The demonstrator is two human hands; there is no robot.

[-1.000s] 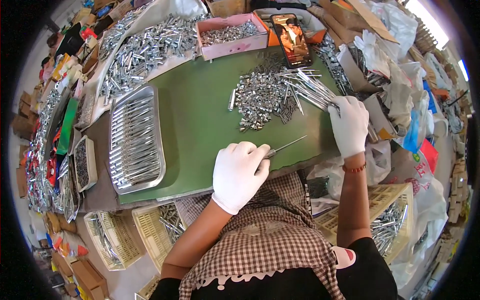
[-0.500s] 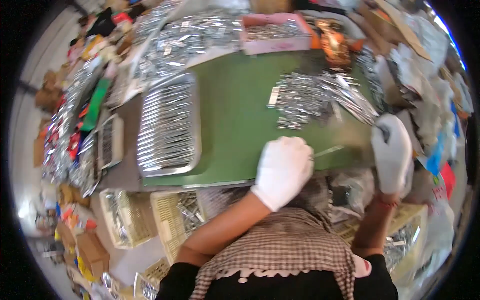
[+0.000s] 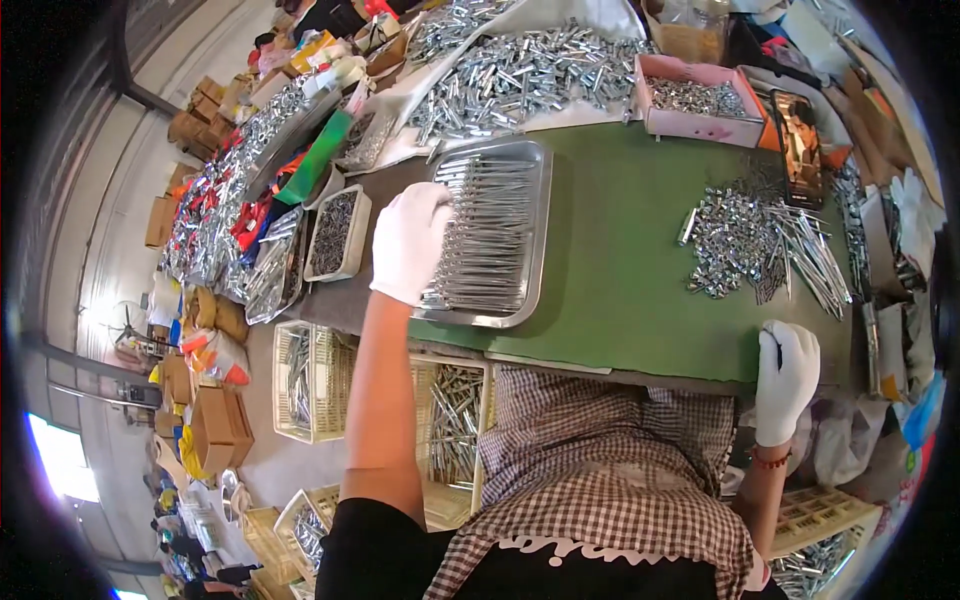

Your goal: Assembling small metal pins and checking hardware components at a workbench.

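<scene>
My left hand (image 3: 410,240), in a white glove, lies palm down on the left side of a steel tray (image 3: 541,262) filled with rows of long thin metal rods. I cannot see whether it holds a rod. My right hand (image 3: 786,378), also gloved, rests with curled fingers on the front edge of the green table top (image 3: 620,280) at the right. A loose heap of small metal parts and rods (image 3: 755,240) lies on the green top just beyond my right hand.
A pink box of small parts (image 3: 700,100) and a phone (image 3: 800,135) stand at the back right. A large heap of shiny parts (image 3: 530,70) lies behind the tray. A small white tray (image 3: 335,232) sits left; plastic baskets (image 3: 305,385) stand below the table.
My left hand, which held a thin rod near the table's front, has moved left onto the steel tray. My right hand has drawn back from the heap to the table's front edge.
</scene>
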